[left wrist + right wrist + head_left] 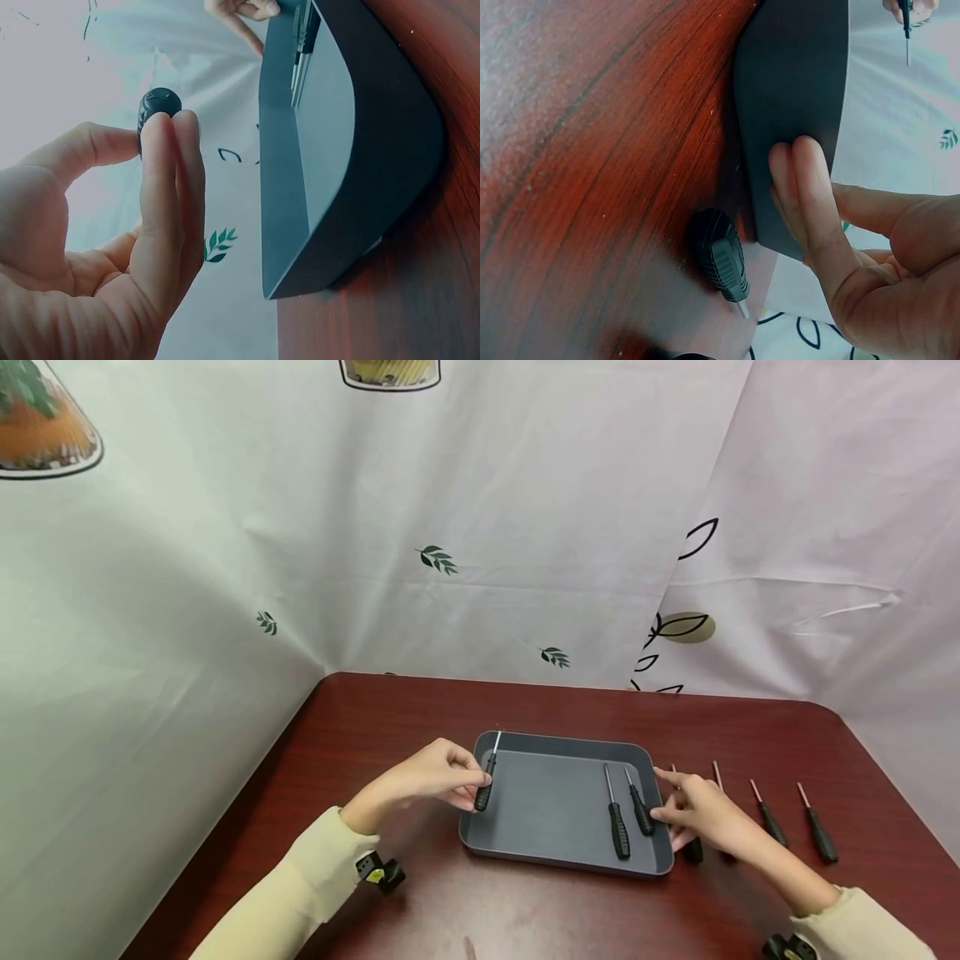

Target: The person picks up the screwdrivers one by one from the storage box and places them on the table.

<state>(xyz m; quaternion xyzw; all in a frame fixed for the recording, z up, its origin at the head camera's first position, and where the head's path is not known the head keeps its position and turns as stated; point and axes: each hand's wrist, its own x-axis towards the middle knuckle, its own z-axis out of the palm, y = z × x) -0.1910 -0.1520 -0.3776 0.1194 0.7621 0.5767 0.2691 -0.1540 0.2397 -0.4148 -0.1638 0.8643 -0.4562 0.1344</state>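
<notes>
My left hand [442,772] pinches a screwdriver [483,795] by its black handle between thumb and fingers, over the left end of a grey tray [540,793]. Its shaft points away from me; the left wrist view shows the rounded handle end [160,99] above the fingertips. On the tray's right side lie two more black-handled screwdrivers, a longer one [618,832] and a shorter one [641,814]. My right hand [705,814] grips the tray's right wall, thumb at the rim and fingers against the outer face [791,75].
Right of the tray, several black-handled screwdrivers lie in a row on the dark red wooden table [405,710]. Two, including the outermost screwdriver [821,837], show plainly; others are partly behind my right hand. A white patterned curtain [480,610] hangs behind the table.
</notes>
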